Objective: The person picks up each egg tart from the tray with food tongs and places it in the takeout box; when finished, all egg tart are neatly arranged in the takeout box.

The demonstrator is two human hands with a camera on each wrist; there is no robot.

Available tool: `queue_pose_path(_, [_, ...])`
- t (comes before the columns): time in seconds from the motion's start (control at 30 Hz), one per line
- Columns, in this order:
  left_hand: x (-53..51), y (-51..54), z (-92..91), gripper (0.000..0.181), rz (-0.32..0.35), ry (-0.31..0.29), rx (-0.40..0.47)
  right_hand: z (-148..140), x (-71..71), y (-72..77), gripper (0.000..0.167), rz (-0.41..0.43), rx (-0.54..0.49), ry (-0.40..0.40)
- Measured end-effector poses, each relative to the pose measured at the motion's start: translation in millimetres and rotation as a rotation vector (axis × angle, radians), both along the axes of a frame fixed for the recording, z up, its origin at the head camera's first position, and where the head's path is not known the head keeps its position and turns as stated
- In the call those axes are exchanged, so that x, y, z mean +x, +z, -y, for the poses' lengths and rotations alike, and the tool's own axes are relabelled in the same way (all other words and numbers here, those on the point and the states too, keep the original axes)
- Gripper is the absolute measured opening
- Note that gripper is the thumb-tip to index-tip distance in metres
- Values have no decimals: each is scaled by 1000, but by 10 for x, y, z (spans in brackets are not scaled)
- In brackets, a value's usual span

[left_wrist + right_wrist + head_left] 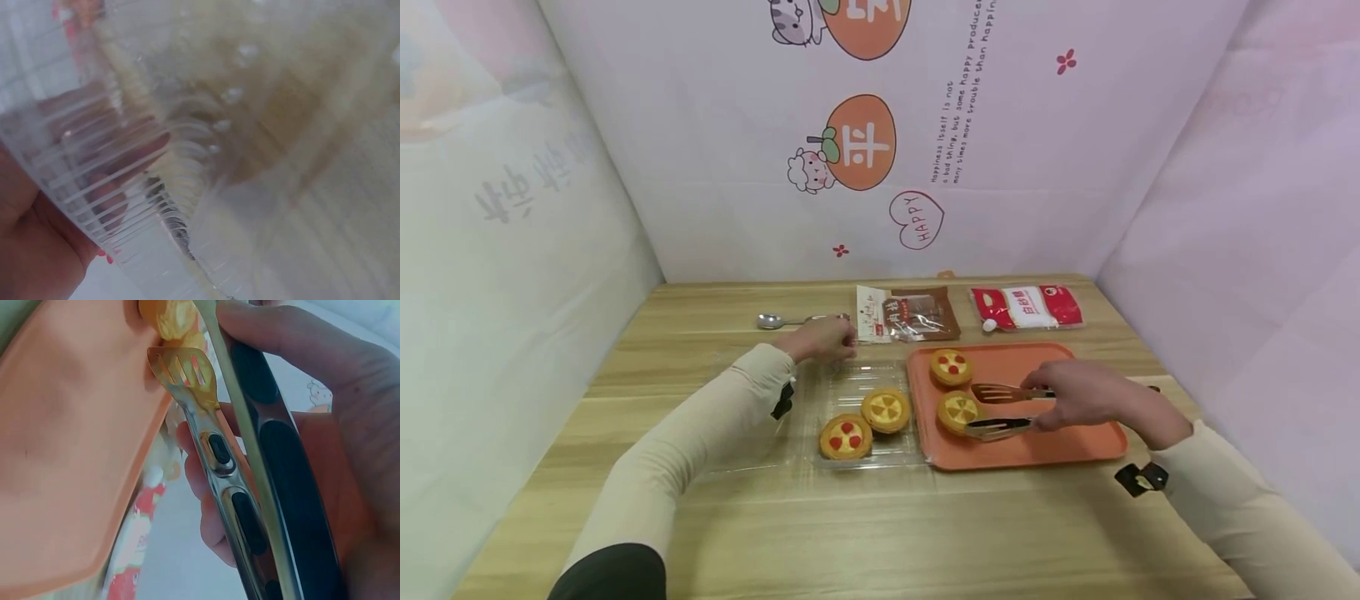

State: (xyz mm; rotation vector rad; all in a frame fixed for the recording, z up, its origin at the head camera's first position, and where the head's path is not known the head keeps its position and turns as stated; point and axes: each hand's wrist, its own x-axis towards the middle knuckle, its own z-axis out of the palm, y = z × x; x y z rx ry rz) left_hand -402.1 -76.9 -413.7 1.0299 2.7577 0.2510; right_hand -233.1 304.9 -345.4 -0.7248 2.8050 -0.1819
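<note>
My right hand [1082, 396] holds metal food tongs [228, 469] with black grip pads. Their slotted ends are spread apart. In the head view they reach over the orange tray [1037, 450] beside an egg tart [958, 410] topped with yellow wedges; whether they touch it, I cannot tell. A tart with red pieces [951, 367] sits behind it. My left hand [823, 337] is at the back edge of the clear plastic box [857, 379], its fingers seen through ribbed plastic [137, 181] in the left wrist view. Inside the box are two tarts [846, 437].
Behind the left hand lies a metal spoon [769, 321]. A brown and cream packet [917, 315] and a red and white bag [1028, 307] lie behind the box and tray. The box's clear lid [767, 450] spreads left under the left sleeve. Printed cloth walls [737, 167] enclose the table.
</note>
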Motion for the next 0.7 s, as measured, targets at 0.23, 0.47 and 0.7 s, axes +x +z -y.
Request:
queue_pose_path(0.23, [3,46,31,20,76,14,85,77,-25,-41,45,13,-29,18])
queue_pose_path(0.47, [-7,102,51,22,98,5,185,88,-21,-46,44,2,-18,25])
queue_pose_path(0.7, [3,102,53,21,125,26,199,104,-9,-27,42,5,-34,33])
